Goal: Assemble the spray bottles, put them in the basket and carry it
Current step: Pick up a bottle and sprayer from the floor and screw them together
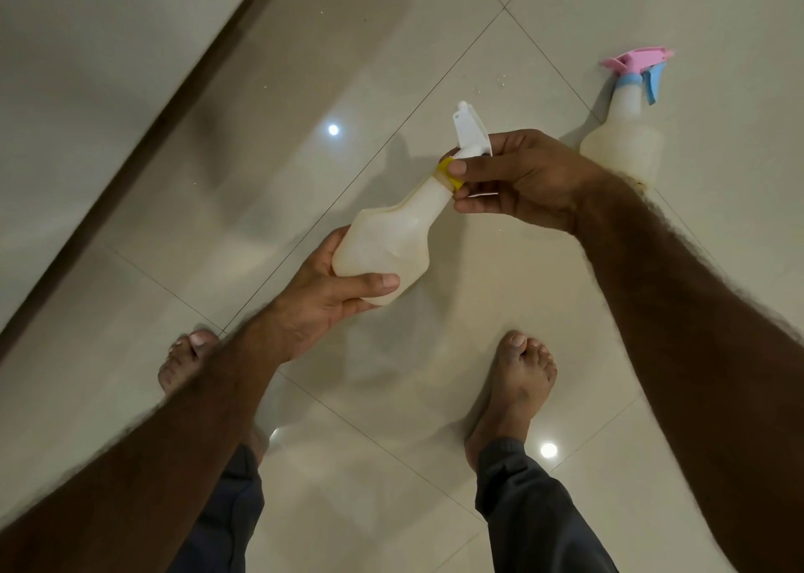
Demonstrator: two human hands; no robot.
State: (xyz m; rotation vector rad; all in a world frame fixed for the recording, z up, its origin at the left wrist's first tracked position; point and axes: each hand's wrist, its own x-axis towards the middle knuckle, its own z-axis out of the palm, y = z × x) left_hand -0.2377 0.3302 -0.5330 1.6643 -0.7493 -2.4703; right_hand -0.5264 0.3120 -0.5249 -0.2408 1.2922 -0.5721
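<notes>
A translucent white spray bottle (pixel 387 241) is held tilted above the floor, its base gripped by my left hand (pixel 322 294). My right hand (pixel 513 176) grips the white trigger head (pixel 470 130) and its yellow collar (pixel 448 172) at the bottle's neck. A second bottle (pixel 622 137) stands on the floor at the right, behind my right forearm, fitted with a pink and blue trigger head (pixel 639 65). No basket is in view.
Glossy cream floor tiles (pixel 348 72) lie all around, with small water drops near the second bottle. A dark strip (pixel 143 146) runs diagonally along the left. My bare feet (pixel 509 394) stand below the hands.
</notes>
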